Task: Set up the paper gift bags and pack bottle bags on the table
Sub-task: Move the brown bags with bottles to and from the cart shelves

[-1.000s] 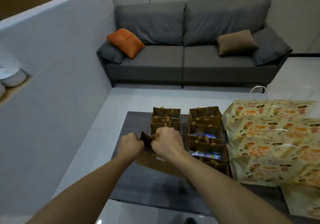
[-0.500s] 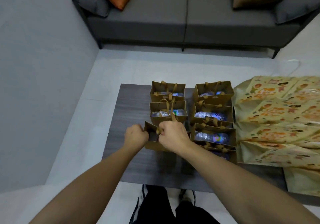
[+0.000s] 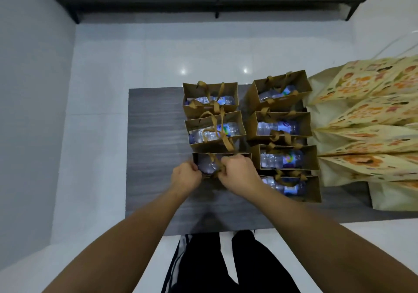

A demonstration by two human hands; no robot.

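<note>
Nearest to the person, the left hand (image 3: 186, 178) and the right hand (image 3: 239, 172) both pinch the mouth of the third bag (image 3: 222, 157) in the left column on the dark table (image 3: 153, 138), holding it open; a bottle seems to lie inside already. The step in hand is likely setting this bag straight. Next it must stand in line behind its neighbours. Seven brown bags are counted: three left, four right. Beyond, patterned bags (image 3: 366, 134) lie flat in a pile.
</note>
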